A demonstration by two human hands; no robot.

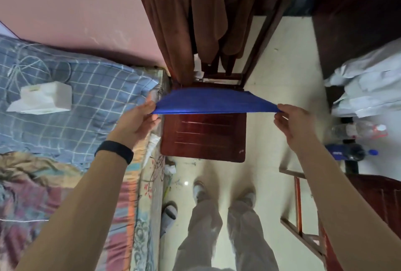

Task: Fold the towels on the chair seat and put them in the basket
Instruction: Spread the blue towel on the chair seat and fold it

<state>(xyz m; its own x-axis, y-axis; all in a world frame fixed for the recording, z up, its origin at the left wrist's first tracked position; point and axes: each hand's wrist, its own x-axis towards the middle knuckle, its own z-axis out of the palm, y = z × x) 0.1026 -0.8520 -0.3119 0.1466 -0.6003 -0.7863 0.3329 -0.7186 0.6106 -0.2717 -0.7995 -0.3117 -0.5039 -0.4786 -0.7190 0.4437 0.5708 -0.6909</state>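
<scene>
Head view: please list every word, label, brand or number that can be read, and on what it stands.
No text can be read in this view.
Dark blue bottle at the right: white mark on its label, too blurred to read.
Clear bottle near it: red and white label, too blurred to read.
Tissue pack on the bed: no print shows.
</scene>
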